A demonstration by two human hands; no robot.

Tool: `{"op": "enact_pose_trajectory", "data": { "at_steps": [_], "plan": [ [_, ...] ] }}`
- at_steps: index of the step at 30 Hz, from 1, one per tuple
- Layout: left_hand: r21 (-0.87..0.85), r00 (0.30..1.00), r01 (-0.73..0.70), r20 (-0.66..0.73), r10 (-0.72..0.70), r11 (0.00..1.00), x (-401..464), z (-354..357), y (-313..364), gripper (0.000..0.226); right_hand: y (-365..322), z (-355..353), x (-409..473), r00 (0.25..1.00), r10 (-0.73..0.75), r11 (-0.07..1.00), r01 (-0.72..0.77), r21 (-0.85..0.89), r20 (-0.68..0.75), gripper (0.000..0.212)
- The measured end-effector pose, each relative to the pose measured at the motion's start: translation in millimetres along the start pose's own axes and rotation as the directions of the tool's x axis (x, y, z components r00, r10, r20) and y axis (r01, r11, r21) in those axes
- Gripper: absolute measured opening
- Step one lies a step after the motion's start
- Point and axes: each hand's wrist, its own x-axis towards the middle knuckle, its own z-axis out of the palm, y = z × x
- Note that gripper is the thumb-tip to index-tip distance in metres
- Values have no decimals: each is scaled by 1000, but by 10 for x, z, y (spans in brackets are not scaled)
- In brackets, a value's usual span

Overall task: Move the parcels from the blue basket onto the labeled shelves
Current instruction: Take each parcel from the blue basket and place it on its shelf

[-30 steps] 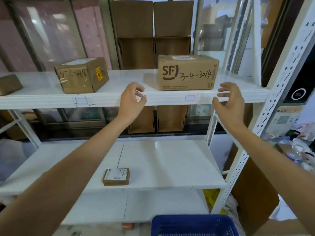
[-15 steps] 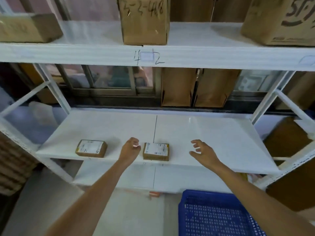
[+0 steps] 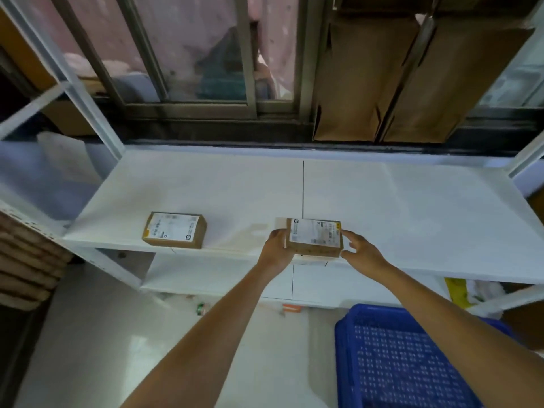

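A small brown parcel [image 3: 315, 237] with a white label lies at the front edge of the white middle shelf [image 3: 412, 207]. My left hand [image 3: 276, 250] grips its left end. My right hand [image 3: 360, 251] touches its right end with thumb and fingers around the corner. A second small labelled parcel [image 3: 175, 234] lies further left on the same shelf, untouched. The blue basket [image 3: 391, 357] stands on the floor at the lower right, and the part in view holds no parcel.
A lower white shelf [image 3: 206, 275] sits under the middle one. Two flat cardboard boxes [image 3: 412, 81] lean against the window behind. Stacked brown material [image 3: 26, 260] is at the left. White shelf uprights [image 3: 85, 92] frame both sides. Small litter lies on the floor.
My view dropped from the top shelf to the middle shelf. Both hands came down from the top shelf's edge and closed onto the ends of the small parcel.
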Motion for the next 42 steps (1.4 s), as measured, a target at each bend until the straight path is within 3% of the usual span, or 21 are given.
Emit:
{"op": "enact_pose_trajectory", "data": {
  "at_steps": [4, 7, 9, 11, 13, 15, 18, 21, 26, 42],
  "plan": [
    [-4, 999, -38, -1, 38, 999, -65, -6, -154, 55, -8, 79, -7, 999, -14, 1000, 13, -5, -43, 62],
    [-43, 986, -45, -163, 37, 998, -158, -322, -372, 51, -212, 47, -79, 956, -110, 994, 99, -52, -272, 57],
    [3, 949, -3, -314, 3, 1000, -181, -697, -578, 47, -487, 108, -75, 918, -211, 976, 180, -121, -336, 55],
    [49, 899, 100, -433, -70, 994, -193, -1146, -830, 45, -881, 311, -19, 920, -306, 948, 270, -168, -247, 56],
    [65, 851, 219, -502, -157, 974, -210, -1562, -1121, 48, -1304, 655, 80, 934, -356, 917, 343, -204, -30, 62],
    [100, 829, 308, -517, -215, 946, -228, -1877, -1424, 52, -1675, 1068, 188, 924, -349, 901, 376, -216, 154, 68],
    [135, 824, 371, -505, -258, 919, -230, -2154, -1794, 54, -2061, 1627, 349, 909, -322, 909, 375, -184, 264, 72],
    [125, 837, 381, -467, -284, 916, -198, -2300, -2051, 55, -2300, 2034, 469, 894, -313, 914, 375, -154, 320, 70],
    [106, 908, 274, -356, -221, 956, -135, -2308, -2274, 62, -2376, 2387, 617, 886, -296, 914, 372, -164, 357, 71],
    [-28, 900, 175, -400, -172, 984, -89, -2259, -2218, 59, -2372, 2409, 643, 905, -274, 917, 348, -196, 324, 70]
  ]
}}
